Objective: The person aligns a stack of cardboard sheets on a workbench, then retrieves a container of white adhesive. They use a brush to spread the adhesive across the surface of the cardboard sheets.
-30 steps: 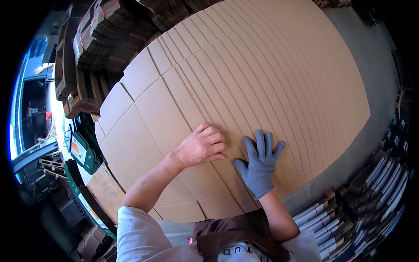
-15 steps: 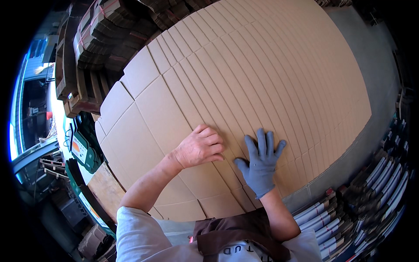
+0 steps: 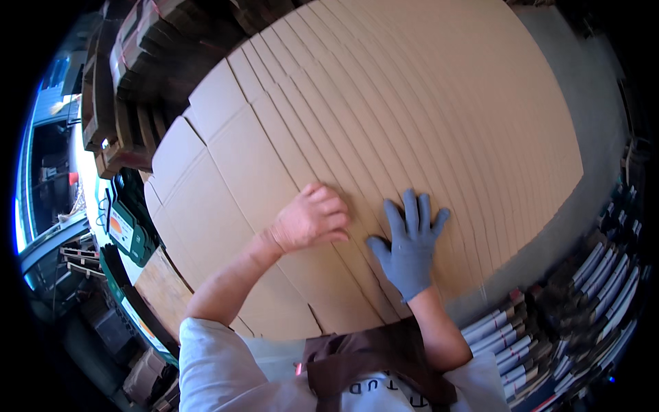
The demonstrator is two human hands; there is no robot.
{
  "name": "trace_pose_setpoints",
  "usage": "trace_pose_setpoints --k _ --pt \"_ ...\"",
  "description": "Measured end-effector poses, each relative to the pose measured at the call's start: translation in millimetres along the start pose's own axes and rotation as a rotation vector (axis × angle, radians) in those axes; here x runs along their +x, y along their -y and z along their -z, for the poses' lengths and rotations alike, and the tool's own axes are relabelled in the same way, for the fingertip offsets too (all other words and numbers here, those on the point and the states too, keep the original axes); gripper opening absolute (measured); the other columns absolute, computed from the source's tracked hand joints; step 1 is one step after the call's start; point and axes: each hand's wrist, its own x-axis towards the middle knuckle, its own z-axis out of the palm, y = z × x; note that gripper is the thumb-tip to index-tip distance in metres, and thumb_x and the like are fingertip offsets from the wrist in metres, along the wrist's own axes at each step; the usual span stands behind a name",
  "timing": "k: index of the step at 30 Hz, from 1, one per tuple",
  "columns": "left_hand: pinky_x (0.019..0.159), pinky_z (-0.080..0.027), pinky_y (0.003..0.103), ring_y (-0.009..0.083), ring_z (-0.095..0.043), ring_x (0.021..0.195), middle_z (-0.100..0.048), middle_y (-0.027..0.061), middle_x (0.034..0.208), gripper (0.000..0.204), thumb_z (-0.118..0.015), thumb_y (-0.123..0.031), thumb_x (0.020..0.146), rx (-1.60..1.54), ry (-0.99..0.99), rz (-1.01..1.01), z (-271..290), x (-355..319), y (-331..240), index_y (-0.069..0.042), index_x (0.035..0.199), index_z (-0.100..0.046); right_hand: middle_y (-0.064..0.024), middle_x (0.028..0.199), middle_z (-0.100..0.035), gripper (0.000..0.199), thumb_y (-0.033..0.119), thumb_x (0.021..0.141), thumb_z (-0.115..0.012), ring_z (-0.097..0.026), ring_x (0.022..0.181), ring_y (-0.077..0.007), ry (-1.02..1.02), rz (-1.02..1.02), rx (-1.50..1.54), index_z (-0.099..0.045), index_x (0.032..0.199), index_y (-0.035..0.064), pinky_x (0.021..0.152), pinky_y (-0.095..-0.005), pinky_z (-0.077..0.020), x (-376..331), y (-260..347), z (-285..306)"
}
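Flat brown cardboard sheets (image 3: pixel 237 161), creased and slotted, lie fanned in overlapping rows in front of me. My left hand (image 3: pixel 312 218), bare, rests over the left part of the fan with its fingers curled in. Its fingertips are hidden, so whether they pinch a sheet's edge is unclear. To its right, my right hand (image 3: pixel 410 250), in a grey glove, lies flat on the sheets with fingers spread. The near edge of the cardboard reaches the brown apron (image 3: pixel 371 347) at my waist.
Bundled cardboard (image 3: pixel 154 51) sits on a wooden pallet (image 3: pixel 113 141) at the far left. Dark green printed pieces (image 3: pixel 127 223) and a wooden board (image 3: pixel 165 285) lie at the left. Several stacked folded bundles (image 3: pixel 501 336) stand at the lower right, beside grey floor (image 3: pixel 590 117).
Both hands have moved slightly away from me, and the fanned cardboard appears shifted a little up and left. The left fingers stay curled, the right ones spread. The view has shifted slightly.
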Motion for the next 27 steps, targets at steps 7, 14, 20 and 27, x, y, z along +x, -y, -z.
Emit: trace_pose_setpoints --k 7,14,20,27 --pt "0.094 -0.041 0.041 0.0224 -0.053 0.101 -0.056 -0.0011 0.100 0.028 -0.074 -0.035 0.078 -0.003 -0.002 0.004 -1.2 0.1 1.9 -0.015 0.090 -0.059 -0.0158 0.153 -0.033 0.078 0.036 0.070 -0.081 -0.029 0.140 -0.0432 0.010 -0.007 -0.005 -0.049 0.138 0.0145 0.109 -0.0747 -0.0104 2.5 -2.0 0.2" --pt "0.089 -0.042 0.040 0.0228 -0.054 0.096 -0.056 0.0001 0.097 0.029 -0.075 -0.039 0.078 0.001 -0.023 -0.026 2.1 6.4 4.7 -0.015 0.089 -0.063 -0.0156 0.148 -0.039 0.075 0.038 0.070 -0.081 -0.033 0.137 -0.0419 -0.041 0.016 -0.032 -0.051 0.135 0.0156 0.106 -0.0762 -0.0142 6.8 -3.7 2.0" --pt "0.091 -0.042 0.040 0.0240 -0.055 0.101 -0.057 0.0018 0.100 0.031 -0.072 -0.041 0.079 0.032 -0.040 -0.028 -0.4 -4.4 3.6 -0.015 0.094 -0.062 -0.0194 0.147 -0.038 0.079 0.042 0.068 -0.081 -0.030 0.139 -0.0429 0.006 0.085 -0.052 -0.050 0.134 0.0127 0.108 -0.0772 -0.0101 -9.4 20.8 -9.4" --pt "0.113 -0.026 0.056 0.0293 -0.041 0.132 -0.049 0.0084 0.135 0.052 -0.067 -0.047 0.085 0.153 -0.230 0.334 5.4 -45.2 -22.0 -0.015 0.124 -0.055 -0.0189 0.153 -0.033 0.082 0.042 0.069 -0.082 -0.023 0.144 -0.0428 0.032 0.079 -0.098 -0.048 0.136 0.0097 0.111 -0.0742 -0.0058 -12.5 31.2 -14.3"
